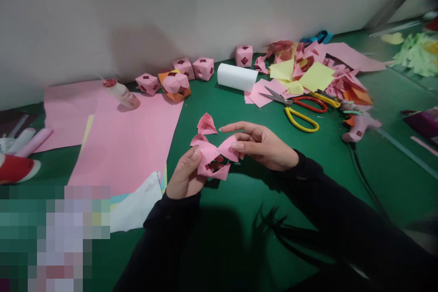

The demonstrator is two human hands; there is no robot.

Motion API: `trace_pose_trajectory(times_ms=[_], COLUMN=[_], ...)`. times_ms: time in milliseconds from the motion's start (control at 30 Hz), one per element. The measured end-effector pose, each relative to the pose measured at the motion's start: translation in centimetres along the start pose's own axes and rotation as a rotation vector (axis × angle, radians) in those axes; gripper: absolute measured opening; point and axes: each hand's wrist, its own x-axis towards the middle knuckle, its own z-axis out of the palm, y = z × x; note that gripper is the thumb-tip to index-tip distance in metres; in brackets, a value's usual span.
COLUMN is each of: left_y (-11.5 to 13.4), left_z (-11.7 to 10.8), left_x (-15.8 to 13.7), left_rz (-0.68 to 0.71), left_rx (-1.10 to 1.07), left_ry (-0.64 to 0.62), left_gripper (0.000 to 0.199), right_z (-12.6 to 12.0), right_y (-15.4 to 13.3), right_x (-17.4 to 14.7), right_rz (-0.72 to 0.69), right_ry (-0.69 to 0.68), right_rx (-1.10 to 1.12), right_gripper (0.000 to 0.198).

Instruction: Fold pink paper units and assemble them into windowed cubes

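Between my two hands is a pink folded-paper piece [209, 153] with openings in it, held a little above the green table. My left hand [187, 171] grips its left side, thumb on top. On its right side, my right hand [262, 146] pinches a pointed flap between thumb and fingers, while the index finger stretches out to the left. A separate small folded pink paper unit [206, 124] lies just beyond the held piece. Parts of the fingers behind the paper are hidden.
Finished-looking pink paper balls [203, 69] line the wall. Scissors [294, 105], a white roll [237, 77], paper scraps [316, 77] and a pink glue gun [361, 125] lie right. Large pink sheets [133, 132], a small bottle [121, 95] and a white cloth-like piece [137, 205] are left.
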Motion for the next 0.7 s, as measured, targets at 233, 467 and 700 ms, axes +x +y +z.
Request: trace_pose_trajectory(times_ms=[233, 467, 700], left_y=[0.4, -0.1, -0.5], left_z=[0.0, -0.4, -1.0], left_x=[-0.1, 0.3, 0.7], left_rz=[0.015, -0.012, -0.031], left_rx=[0.031, 0.057, 0.045], left_ry=[-0.004, 0.007, -0.044], left_gripper=[0.031, 0.027, 0.028], right_z=[-0.3, -0.2, -0.3], right_y=[-0.5, -0.4, -0.1], right_x=[-0.1, -0.1, -0.1], right_rz=[0.001, 0.011, -0.011], right_ry=[0.043, -0.007, -0.027], right_rx=[-0.01, -0.008, -0.021], right_gripper=[0.038, 0.039, 0.038])
